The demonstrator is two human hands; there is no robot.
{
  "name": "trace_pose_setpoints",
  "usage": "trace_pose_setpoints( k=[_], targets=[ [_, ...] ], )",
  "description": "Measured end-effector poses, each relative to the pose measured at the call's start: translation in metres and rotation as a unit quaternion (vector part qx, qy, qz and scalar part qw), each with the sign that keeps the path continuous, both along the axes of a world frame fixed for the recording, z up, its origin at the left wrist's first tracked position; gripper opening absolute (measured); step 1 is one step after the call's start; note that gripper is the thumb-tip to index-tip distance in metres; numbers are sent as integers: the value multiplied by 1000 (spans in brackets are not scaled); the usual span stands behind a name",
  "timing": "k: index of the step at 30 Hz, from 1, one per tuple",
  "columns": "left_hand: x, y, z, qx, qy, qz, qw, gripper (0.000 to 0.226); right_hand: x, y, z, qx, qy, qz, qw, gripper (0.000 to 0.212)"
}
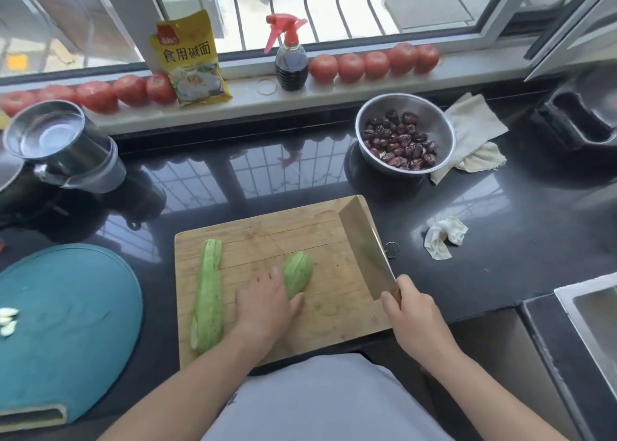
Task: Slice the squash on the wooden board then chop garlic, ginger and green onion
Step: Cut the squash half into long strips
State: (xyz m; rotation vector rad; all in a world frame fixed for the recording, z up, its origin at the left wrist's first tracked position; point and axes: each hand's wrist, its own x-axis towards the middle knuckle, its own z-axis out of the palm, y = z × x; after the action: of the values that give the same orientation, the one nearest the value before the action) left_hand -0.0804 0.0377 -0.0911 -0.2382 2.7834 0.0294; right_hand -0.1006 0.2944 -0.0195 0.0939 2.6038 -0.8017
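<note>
While right-hand fingers point(390, 302) clamp one cleaver point(365, 250), left-hand fingers point(267, 278) press one of two squash pieces point(297, 273).

The person wears a light grey top point(320, 404), plain across most of the visible front. A small dark marking sits on the fabric near the left forearm; it is too blurred to read and may be a print or a logo. Both forearms are bare to the frame edge. The left hand point(263, 302) and right hand point(412, 310) carry no gloves.
</note>
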Motion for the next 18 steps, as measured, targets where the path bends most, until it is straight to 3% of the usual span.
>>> trace_pose_setpoints(
  k=[8,12,14,18],
  targets=[
    [36,-21,-3,52,31,-56,997,68,5,-8,-2,25,-6,78,997,24],
    [34,-31,-6,70,42,-114,990,64,10,-10,5,38,75,120,989,7],
    [36,-38,-8,86,35,-130,987,66,15,-7,9,20,132,121,984,28],
    [57,-41,0,96,97,-66,988,65,15,-14,4,16,140,93,986,26]
  ],
)
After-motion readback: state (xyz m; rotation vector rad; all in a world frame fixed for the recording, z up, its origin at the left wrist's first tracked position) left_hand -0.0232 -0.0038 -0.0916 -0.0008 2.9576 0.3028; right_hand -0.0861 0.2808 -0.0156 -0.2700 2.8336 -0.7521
